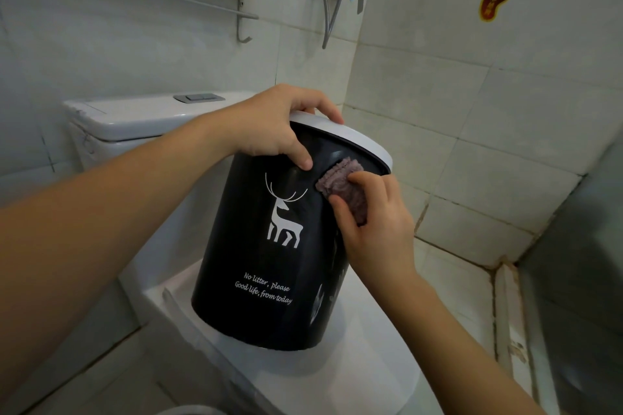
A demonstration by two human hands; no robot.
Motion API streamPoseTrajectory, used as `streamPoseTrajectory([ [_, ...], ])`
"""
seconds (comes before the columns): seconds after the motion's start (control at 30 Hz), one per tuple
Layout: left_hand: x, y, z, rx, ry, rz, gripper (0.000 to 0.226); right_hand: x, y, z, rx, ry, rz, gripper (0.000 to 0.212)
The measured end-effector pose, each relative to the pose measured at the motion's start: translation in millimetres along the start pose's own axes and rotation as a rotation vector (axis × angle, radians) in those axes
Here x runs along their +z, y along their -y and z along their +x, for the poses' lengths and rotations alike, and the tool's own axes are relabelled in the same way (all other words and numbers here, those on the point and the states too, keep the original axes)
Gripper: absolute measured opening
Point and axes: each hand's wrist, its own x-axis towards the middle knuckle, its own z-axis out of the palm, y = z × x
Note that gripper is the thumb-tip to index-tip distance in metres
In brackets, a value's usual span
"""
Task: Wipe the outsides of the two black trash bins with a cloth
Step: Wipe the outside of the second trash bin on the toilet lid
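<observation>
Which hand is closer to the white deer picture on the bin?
Left. The left hand grips the bin's rim, its thumb just above the white deer. The right hand presses the cloth further right.

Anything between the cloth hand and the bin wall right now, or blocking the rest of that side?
Nothing visible. The right hand presses the cloth straight onto the black bin just under its white rim. The left hand grips the rim beside it, thumb near the cloth; the wall below is bare.
</observation>
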Motion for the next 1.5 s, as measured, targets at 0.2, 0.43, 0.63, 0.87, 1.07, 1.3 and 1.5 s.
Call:
streamPoseTrajectory([
  [0.2,-2.5,3.1,-0.5,-0.015,-0.006,-0.007,0.066,-3.1,-11.7,5.7,-0.003,-0.028,0.057,0.032],
  [0.43,-3.5,6.1,0.5,-0.021,-0.015,0.004,0.064,-5.2,-22.1,-9.0,-0.278,0.069,0.047,0.031],
  [0.63,-2.6,5.1,0.4,-0.013,-0.023,0.025,0.064,-7.9,-19.1,23.7,-0.143,0.003,0.040,0.031],
  [0.87,-1.8,4.9,1.4,-0.010,-0.021,0.021,0.064,-2.7,-10.9,5.6,0.072,0.036,0.147,0.041],
  [1.07,-4.5,9.1,0.9,-0.005,-0.038,0.020,0.064,1.9,-7.4,-6.6,0.095,0.061,0.224,0.037],
  [1.3,-6.7,11.3,-0.4,0.003,-0.055,0.005,0.065,0.8,-15.8,2.5,0.032,0.052,0.212,0.032],
  [1.5,-5.4,14.4,3.9,0.006,-0.046,0.031,0.063,-0.2,-24.5,-7.3,-0.108,0.106,0.152,0.033],
])
